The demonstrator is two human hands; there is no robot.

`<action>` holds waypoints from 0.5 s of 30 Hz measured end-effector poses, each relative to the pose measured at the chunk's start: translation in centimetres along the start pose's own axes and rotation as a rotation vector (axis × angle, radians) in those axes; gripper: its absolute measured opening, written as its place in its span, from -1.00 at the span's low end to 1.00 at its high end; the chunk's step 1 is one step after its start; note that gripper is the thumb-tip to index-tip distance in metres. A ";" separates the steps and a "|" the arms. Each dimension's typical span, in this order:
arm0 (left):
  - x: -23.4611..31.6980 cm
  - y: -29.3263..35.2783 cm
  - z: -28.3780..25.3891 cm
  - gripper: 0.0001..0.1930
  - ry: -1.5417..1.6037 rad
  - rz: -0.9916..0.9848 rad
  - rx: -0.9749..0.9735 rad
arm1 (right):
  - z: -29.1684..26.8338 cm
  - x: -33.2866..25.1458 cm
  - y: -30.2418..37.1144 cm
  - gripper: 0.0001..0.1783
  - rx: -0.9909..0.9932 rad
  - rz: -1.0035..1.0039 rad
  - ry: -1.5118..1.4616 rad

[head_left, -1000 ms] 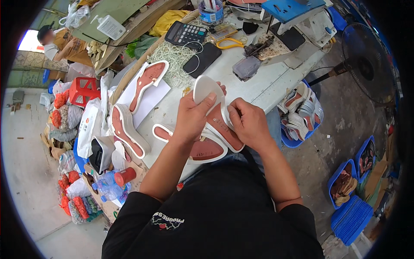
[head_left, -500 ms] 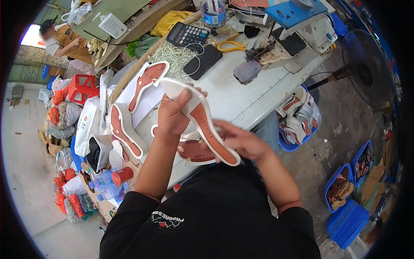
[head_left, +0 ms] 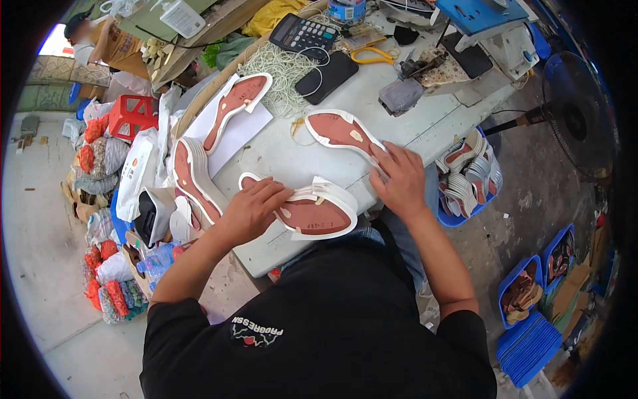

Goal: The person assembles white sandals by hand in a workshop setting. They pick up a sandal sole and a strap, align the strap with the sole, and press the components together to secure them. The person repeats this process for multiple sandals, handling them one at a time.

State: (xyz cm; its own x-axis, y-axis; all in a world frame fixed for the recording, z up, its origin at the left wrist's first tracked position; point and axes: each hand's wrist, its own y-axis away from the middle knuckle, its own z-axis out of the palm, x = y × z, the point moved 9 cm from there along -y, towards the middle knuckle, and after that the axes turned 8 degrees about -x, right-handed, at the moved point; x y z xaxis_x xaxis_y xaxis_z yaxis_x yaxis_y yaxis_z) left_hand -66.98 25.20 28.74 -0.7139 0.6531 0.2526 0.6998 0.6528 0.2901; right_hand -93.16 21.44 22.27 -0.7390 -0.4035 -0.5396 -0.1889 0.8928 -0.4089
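My left hand [head_left: 256, 209] is closed over the narrow middle of a small stack of shoe soles [head_left: 318, 218], white-edged with red-brown faces, at the table's front edge. Its thumb is hidden. In my right hand [head_left: 400, 174] is one end of a single shoe sole [head_left: 337, 128], whose broad end points to the far left over the tabletop. Left of my hands, another stack of soles [head_left: 193, 174] stands beside a sole [head_left: 234, 106] lying on white paper [head_left: 249, 131].
Tangled pale cord [head_left: 276, 76], a calculator [head_left: 304, 34], a black phone [head_left: 325, 78] and yellow-handled scissors [head_left: 372, 56] lie at the back of the table [head_left: 279, 149]. To the right are a fan [head_left: 575, 110] and a blue basket of soles [head_left: 465, 216]. A person [head_left: 100, 46] is at far left.
The raised sole has left my left hand, which is now down on the near stack. My right hand has moved up and right and holds a sole lower, over the table.
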 end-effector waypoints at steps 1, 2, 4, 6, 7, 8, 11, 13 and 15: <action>-0.4 0.3 0.4 -0.39 -0.034 -0.005 0.003 | 0.1 -0.5 -0.2 -0.51 -0.007 -0.033 0.103; -0.3 0.7 0.7 -0.38 -0.015 -0.004 -0.007 | -0.4 -1.2 0.1 -0.53 0.000 -0.023 0.033; -0.7 0.5 -0.2 -0.38 0.000 -0.004 0.006 | -2.3 -3.2 -0.9 -0.57 0.041 -0.027 -0.097; -0.7 -0.1 -1.1 -0.41 0.032 0.036 0.004 | -2.1 -4.1 -0.7 -0.58 -0.023 -0.042 -0.335; -0.7 -0.3 -1.6 -0.43 0.048 0.056 0.003 | -2.1 -4.7 -0.5 -0.59 -0.054 -0.049 -0.454; -0.7 -0.5 -1.9 -0.43 0.070 0.057 -0.020 | -1.2 -5.2 -0.5 -0.56 -0.165 0.023 -0.607; -0.8 -1.1 -2.7 -0.42 0.128 0.064 -0.083 | 0.0 -6.9 -0.6 -0.54 -0.371 0.083 -0.771; -1.0 -1.7 -3.1 -0.42 0.158 0.071 -0.120 | 1.9 -6.8 0.1 -0.56 -0.478 0.181 -0.890; -0.7 -2.2 -3.6 -0.45 0.257 0.087 -0.163 | 3.8 -6.7 0.6 -0.60 -0.553 0.262 -1.059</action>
State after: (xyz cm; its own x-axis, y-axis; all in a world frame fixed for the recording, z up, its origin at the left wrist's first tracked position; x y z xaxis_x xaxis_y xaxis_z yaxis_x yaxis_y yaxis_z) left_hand -68.07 21.89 31.25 -0.6487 0.5719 0.5021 0.7604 0.5147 0.3961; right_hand -85.88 23.96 22.83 0.0468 0.0680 -0.9966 -0.5534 0.8323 0.0308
